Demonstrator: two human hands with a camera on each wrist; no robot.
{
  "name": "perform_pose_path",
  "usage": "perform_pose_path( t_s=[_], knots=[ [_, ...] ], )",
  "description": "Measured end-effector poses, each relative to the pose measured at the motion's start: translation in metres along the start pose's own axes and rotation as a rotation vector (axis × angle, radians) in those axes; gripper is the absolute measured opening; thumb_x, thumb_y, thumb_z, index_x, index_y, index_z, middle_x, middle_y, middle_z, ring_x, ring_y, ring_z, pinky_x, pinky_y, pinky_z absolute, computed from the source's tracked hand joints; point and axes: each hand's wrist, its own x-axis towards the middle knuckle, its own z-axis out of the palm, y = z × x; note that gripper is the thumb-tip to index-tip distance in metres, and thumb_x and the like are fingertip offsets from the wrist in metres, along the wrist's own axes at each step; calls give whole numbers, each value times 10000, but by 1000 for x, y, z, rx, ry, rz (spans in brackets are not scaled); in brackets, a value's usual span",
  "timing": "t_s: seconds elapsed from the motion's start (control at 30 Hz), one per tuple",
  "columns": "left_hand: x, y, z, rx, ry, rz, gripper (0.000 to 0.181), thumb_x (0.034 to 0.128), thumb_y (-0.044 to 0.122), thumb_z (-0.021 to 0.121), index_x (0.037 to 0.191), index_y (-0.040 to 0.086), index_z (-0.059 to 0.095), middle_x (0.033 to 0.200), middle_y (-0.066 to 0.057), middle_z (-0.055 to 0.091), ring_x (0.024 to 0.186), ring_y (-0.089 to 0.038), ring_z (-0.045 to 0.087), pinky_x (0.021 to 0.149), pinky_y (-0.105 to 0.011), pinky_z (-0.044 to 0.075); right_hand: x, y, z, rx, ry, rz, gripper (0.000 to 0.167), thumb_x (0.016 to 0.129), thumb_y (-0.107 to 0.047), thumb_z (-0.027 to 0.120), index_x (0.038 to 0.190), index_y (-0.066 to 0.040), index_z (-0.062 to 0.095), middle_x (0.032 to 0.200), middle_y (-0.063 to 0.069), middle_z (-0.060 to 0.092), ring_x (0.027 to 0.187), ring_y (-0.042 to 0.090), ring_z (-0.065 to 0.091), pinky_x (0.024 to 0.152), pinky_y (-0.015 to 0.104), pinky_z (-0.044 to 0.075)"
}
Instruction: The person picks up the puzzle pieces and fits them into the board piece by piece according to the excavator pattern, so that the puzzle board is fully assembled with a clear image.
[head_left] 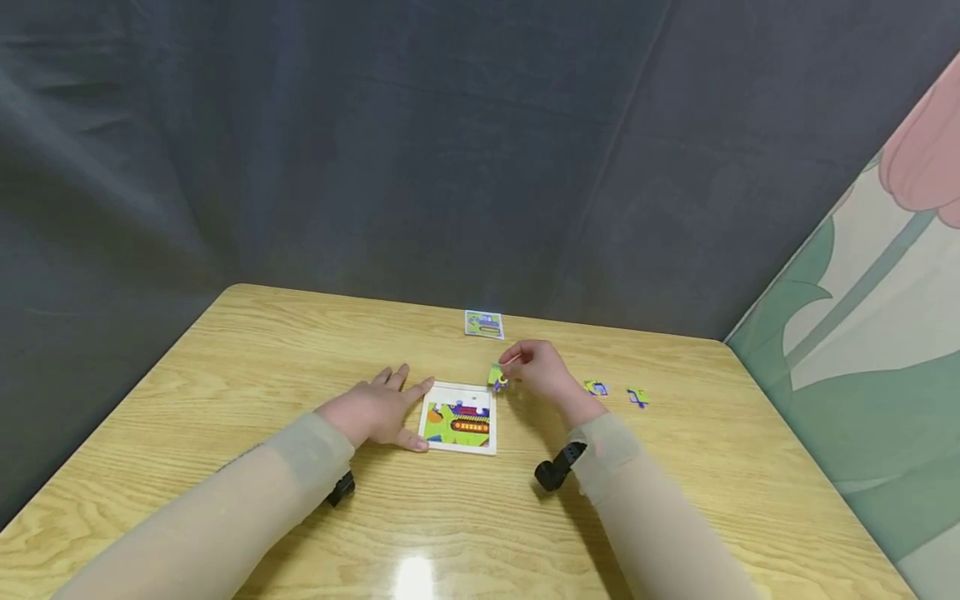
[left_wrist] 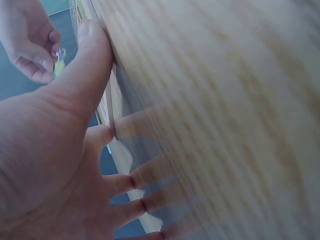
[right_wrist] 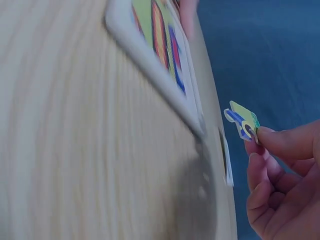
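A jigsaw puzzle (head_left: 459, 423) in a white square frame lies on the table, its lower part filled with a green, orange and blue picture and its upper strip white. My left hand (head_left: 384, 408) rests spread on the table, with thumb and index finger touching the frame's left edge. Between thumb and fingertips my right hand (head_left: 538, 371) pinches a green and blue puzzle piece (right_wrist: 242, 120), held above the table by the frame's upper right corner. In the left wrist view the piece (left_wrist: 59, 62) shows beyond my left thumb.
Two loose puzzle pieces, one (head_left: 597, 388) nearer and another (head_left: 637, 397) farther right, lie on the wooden table (head_left: 300, 333). A small picture card (head_left: 483, 324) lies near the back edge. A dark curtain (head_left: 420, 167) hangs behind.
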Motion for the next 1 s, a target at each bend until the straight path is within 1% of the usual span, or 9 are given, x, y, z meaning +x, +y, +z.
perform_pose_path(
  t_s=[0.13, 0.23, 0.4, 0.6, 0.8, 0.9, 1.0],
  knots=[
    [-1, -1, -1, 1, 1, -4, 996, 819, 618, 676, 1601, 233, 194, 1620, -225, 72, 1461, -447, 88, 1106, -640, 206, 3, -13, 22, 26, -46, 9, 89, 902, 31, 677, 964, -13, 724, 825, 75, 624, 744, 176, 554, 646, 265, 474],
    [0, 0, -1, -1, -1, -2, 991, 823, 623, 668, 1601, 233, 194, 1620, -224, 75, 1461, -446, 90, 1108, -632, 211, 4, -20, 36, 26, -76, 12, 68, 906, 7, 692, 946, -30, 732, 851, 67, 648, 767, 178, 574, 675, 272, 489],
    [1, 0, 0, 7, 2, 3, 990, 814, 638, 666, 1598, 240, 210, 1619, -222, 87, 1459, -448, 102, 1101, -638, 222, 4, -28, 53, -7, -120, 6, 15, 896, -35, 723, 911, -36, 728, 838, 58, 667, 752, 181, 585, 660, 274, 480],
    [3, 0, 2, 21, 3, 4, 995, 806, 659, 656, 1596, 237, 221, 1618, -224, 95, 1457, -449, 113, 1097, -638, 234, 3, -29, 62, -30, -130, 19, 34, 888, -54, 741, 905, -30, 724, 823, 60, 653, 732, 182, 575, 630, 266, 475],
    [2, 0, 2, 29, 0, 1, 997, 808, 660, 650, 1597, 230, 216, 1617, -225, 94, 1457, -448, 115, 1098, -636, 234, 3, -27, 67, -28, -147, 22, 26, 892, -29, 726, 916, -38, 730, 824, 66, 656, 726, 183, 582, 626, 267, 480],
    [1, 0, 1, 29, 0, 1, 996, 807, 658, 652, 1595, 226, 222, 1616, -228, 100, 1455, -450, 123, 1093, -642, 238, 2, -27, 68, -40, -158, 12, 36, 891, -17, 723, 911, -46, 730, 827, 68, 651, 726, 184, 583, 626, 271, 484],
    [0, 0, 1, 23, 0, 5, 994, 808, 653, 656, 1594, 222, 228, 1614, -231, 104, 1454, -452, 125, 1090, -646, 239, 1, -27, 70, -90, -168, -18, 52, 882, -21, 733, 909, -63, 721, 835, 55, 634, 735, 182, 578, 638, 276, 482]
  ],
)
